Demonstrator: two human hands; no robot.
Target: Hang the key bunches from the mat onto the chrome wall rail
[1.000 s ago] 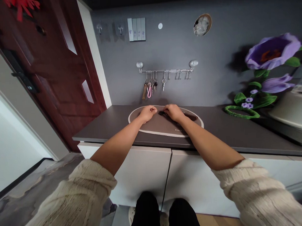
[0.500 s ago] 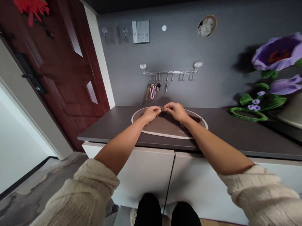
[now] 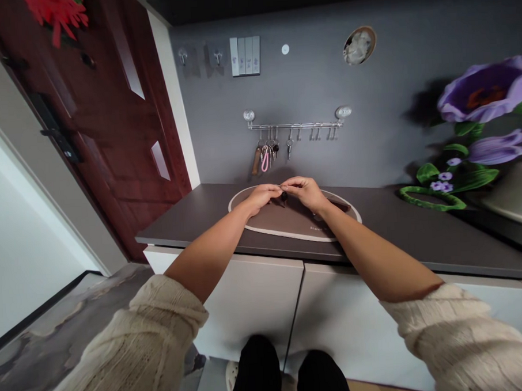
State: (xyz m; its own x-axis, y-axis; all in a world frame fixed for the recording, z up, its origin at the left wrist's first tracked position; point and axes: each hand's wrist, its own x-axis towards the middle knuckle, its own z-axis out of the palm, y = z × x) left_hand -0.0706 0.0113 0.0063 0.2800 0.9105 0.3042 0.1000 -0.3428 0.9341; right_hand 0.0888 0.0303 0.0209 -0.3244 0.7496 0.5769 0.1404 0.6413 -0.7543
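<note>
Over the brown oval mat (image 3: pixel 283 224) with a pale border, both my hands meet with fingertips pinched together. My left hand (image 3: pixel 262 196) is closed on the left side of something small, fingers almost touching those of the other hand. My right hand (image 3: pixel 303 192) pinches it from the right. A small dark key-like piece (image 3: pixel 284 198) dangles just below the fingertips; its upper part is hidden by my fingers. Lying on the mat beside my right wrist is a long brown item (image 3: pixel 339 205), partly covered by my forearm.
On the wall behind, a metal hook rail (image 3: pixel 295 126) carries several keys, a pink loop (image 3: pixel 265 159) and a brown strap (image 3: pixel 256 161). Purple fabric flowers (image 3: pixel 485 93) stand at the right of the dark countertop (image 3: pixel 396 230). A dark red door (image 3: pixel 111 138) is at the left.
My hands have come slightly closer together at the fingertips. The dark piece now hangs a little more clearly below them.
</note>
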